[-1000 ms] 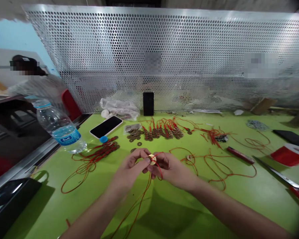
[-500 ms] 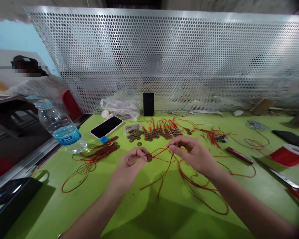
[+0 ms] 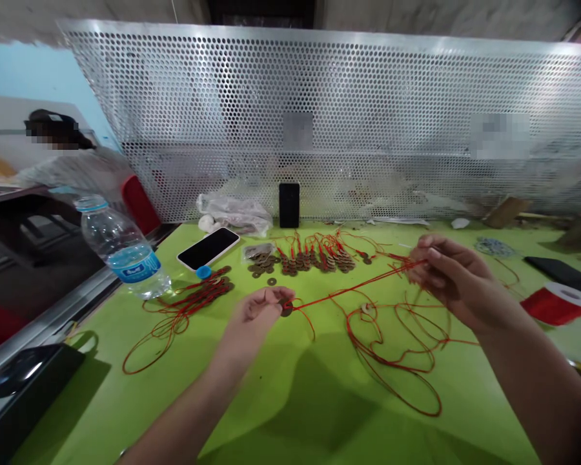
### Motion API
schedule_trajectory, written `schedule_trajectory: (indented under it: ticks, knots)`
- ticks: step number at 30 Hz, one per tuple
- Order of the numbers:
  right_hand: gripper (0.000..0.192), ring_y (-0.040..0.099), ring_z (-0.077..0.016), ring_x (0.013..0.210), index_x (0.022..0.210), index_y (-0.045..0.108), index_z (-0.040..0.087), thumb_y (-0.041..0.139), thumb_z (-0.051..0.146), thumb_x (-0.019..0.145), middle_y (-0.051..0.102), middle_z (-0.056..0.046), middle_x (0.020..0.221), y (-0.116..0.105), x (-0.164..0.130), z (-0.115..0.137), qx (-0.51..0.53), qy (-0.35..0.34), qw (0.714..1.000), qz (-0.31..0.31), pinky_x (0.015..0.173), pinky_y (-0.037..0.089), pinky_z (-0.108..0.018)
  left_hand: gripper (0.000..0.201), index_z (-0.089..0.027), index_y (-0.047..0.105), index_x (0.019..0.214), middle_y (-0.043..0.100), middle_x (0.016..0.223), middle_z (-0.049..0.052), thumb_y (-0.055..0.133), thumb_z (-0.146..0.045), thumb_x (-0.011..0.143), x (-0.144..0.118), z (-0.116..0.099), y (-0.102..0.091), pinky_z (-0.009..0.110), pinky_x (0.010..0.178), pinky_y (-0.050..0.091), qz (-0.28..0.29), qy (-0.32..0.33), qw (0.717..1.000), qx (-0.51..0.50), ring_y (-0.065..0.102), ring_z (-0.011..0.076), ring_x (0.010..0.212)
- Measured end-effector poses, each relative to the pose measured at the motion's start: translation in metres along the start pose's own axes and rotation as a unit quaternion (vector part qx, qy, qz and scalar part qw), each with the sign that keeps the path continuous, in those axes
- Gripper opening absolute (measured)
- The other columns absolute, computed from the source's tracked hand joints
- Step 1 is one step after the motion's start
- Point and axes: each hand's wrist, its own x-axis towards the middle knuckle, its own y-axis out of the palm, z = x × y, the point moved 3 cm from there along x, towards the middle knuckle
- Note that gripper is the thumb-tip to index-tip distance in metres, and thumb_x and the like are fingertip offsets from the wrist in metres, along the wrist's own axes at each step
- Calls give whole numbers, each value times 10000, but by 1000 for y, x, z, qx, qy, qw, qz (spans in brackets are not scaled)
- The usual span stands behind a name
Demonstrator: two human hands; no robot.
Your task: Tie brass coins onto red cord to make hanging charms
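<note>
Water bottle at left edge. Left hand at center pinches a coin; red cord runs taut from it to right hand, fingers closed on the cord, center right.

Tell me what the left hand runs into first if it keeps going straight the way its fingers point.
The left hand points up and right, holding a coin. Straight on, it would likely first meet the bunched coins on red cords, though depth is hard to judge.

The water bottle label's print seems too blurred to read.
</note>
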Motion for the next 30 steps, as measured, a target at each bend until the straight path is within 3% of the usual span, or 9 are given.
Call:
schedule_trajectory:
  ticks: [5,7,10,13,15,19,21,25,30]
  knots:
    - [252,512,-94,561,842,623,236,691,439,710,576,-13,734,-25,-4,-23,-162,35,986,30,478,449,-196,191,-195,455,558,703,924,58,624,-229,640,-1,0,0,386,880,414,13,-19,1000,-9,601,234,947]
    - [237,559,-126,623,846,649,217,664,429,739,626,-40,772,-29,-6,-32,-274,19,956,101,535,474,-226,200,-201,421,548,707,937,51,584,-200,663,-1,2,2,385,878,407,47,-24,998,21,596,237,980]
    - [221,614,-180,710,881,678,219,602,408,794,678,-64,827,-23,-14,-42,-412,-4,885,216,653,499,-301,197,-207,396,546,711,917,46,539,-163,675,-3,3,6,367,830,419,80,-29,994,74,605,236,967]
    - [195,627,-211,833,902,674,219,561,359,827,685,-67,906,-2,-21,-38,-468,-53,857,208,768,482,-354,179,-207,398,545,712,870,47,528,-168,663,-4,2,10,348,776,433,88,-29,992,88,621,226,882]
    - [167,622,-204,879,902,664,211,545,309,837,679,-65,941,22,-25,-29,-453,-86,868,184,805,473,-353,176,-207,396,541,706,853,45,538,-181,643,-4,1,11,336,766,432,85,-28,992,84,617,219,863]
    - [153,629,-153,819,889,676,214,535,245,840,690,-40,901,78,-33,-18,-334,-95,893,286,753,489,-280,171,-200,423,528,684,882,50,573,-211,609,-1,3,9,317,781,420,73,-18,994,74,595,220,910]
    - [157,630,-142,788,873,685,206,535,233,837,697,-31,870,98,-33,-21,-281,-78,907,303,734,492,-264,176,-195,438,518,671,907,46,584,-221,613,1,5,7,313,802,414,74,-14,996,57,585,216,927]
    - [160,627,-143,815,891,679,188,554,259,821,693,-27,868,126,-31,-38,-138,13,939,314,779,492,-276,198,-187,440,502,639,895,24,591,-213,627,1,7,4,295,811,408,79,8,996,27,569,194,912]
    - [209,615,-146,890,867,664,198,515,342,834,672,-13,869,144,-35,-49,8,98,935,341,926,430,-326,175,-177,446,551,583,977,21,582,-209,656,-2,6,3,243,587,414,74,-9,997,24,558,131,716]
